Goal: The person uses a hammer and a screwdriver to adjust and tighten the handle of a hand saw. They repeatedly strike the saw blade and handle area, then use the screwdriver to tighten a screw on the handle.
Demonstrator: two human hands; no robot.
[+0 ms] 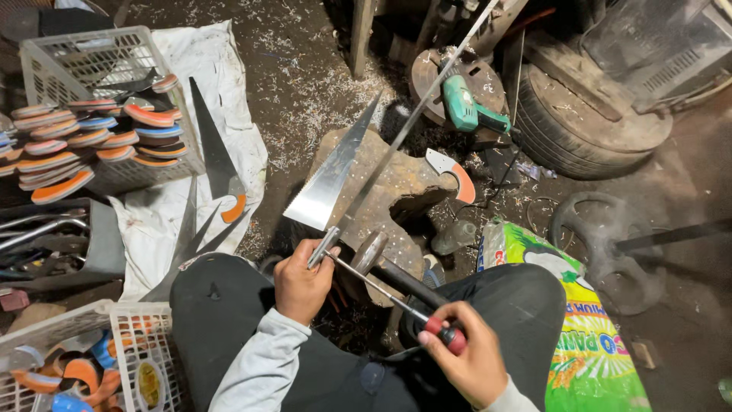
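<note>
I sit on a dirt floor (305, 69) strewn with pale shavings. A white cloth (221, 61) lies on it to my left, with loose saw blades (217, 164) spread across it and a white plastic crate (99, 65) on its edge. Ahead of me a worn wooden block (396, 191) stands on the ground. Beyond it lie a green power drill (465, 107) and a tyre (587, 122). A green printed sack (587, 336) lies by my right leg, next to what may be a metal wheel (610, 244).
</note>
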